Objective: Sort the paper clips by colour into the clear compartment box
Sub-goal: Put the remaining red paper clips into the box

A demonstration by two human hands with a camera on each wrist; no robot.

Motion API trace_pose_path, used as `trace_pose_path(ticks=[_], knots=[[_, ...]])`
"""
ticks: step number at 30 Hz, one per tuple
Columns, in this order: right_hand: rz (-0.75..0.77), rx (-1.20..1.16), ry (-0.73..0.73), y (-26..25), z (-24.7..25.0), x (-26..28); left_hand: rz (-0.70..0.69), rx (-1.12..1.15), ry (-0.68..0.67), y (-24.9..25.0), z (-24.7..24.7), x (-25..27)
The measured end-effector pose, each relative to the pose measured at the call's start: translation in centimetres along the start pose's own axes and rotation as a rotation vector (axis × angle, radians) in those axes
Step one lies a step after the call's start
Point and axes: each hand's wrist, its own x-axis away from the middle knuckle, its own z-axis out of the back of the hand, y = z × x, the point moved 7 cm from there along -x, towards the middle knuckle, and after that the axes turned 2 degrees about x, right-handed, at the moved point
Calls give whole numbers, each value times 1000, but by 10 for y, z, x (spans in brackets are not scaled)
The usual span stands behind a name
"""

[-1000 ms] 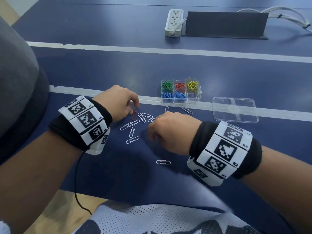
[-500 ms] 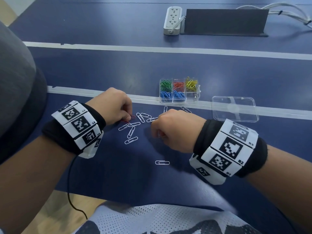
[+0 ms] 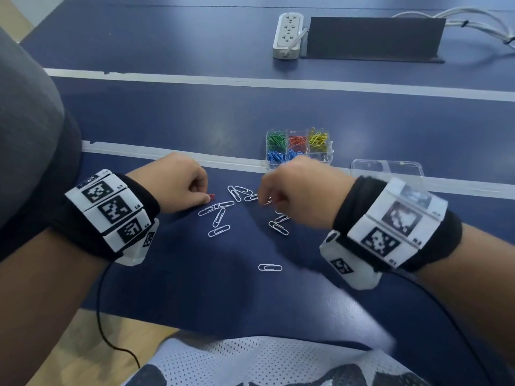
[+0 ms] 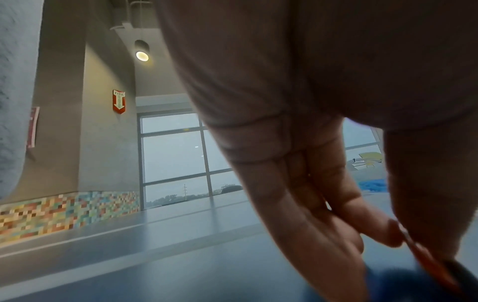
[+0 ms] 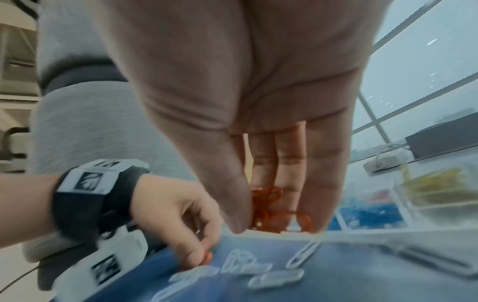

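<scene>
Pinching red clips (image 5: 274,210) — right fingers (image 5: 320,183).

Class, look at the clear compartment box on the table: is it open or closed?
Open. The compartment box has no cover over its clips, and its clear lid lies flat on the table to its right.

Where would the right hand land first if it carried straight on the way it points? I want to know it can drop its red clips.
Probably the clear compartment box just beyond the right hand; depth is uncertain.
</scene>
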Motion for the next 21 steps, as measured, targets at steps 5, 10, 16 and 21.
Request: trace_pose_path(ticks=[5, 10, 16, 21], knots=[[-176, -87, 303, 46, 52, -16, 36, 31, -4, 2, 1, 2], [-272, -101, 396, 72, 74, -40, 39, 14, 59, 10, 12, -1], [-297, -74, 305, 77, 63, -54, -115, 116, 230, 49, 48, -16], [-295, -94, 375, 81, 72, -41, -227, 128, 276, 86, 62, -45]])
